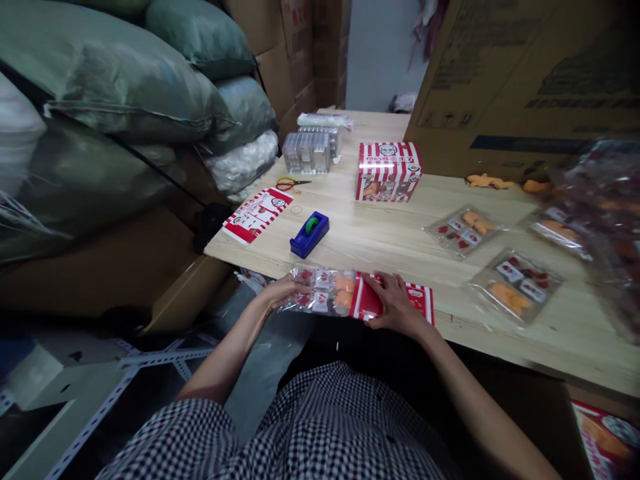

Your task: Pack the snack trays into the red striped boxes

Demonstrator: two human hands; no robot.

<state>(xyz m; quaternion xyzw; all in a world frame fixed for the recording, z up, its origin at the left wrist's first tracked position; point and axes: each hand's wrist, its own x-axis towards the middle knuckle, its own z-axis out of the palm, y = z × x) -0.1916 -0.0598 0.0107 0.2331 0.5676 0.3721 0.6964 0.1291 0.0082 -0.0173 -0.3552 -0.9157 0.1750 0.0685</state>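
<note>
At the table's front edge my left hand (285,291) pinches the outer end of a clear plastic packet (323,290) with orange and red-and-white pieces inside. The packet's other end meets a flat red-and-white printed carton (423,300); I cannot tell whether it lies inside or beneath it. My right hand (396,303) grips the carton from above, thumb at the near edge and fingers over its top. Just beyond my hands sits a blue tape dispenser (310,235) with a green core.
A folded-up striped box (387,172) stands further back. Scissors (293,183), a flat printed carton (257,215) and clear plastic cases (307,152) lie left. Filled packets (463,230) and a heap of bags (605,220) are right. A large cardboard box (515,87) borders the back.
</note>
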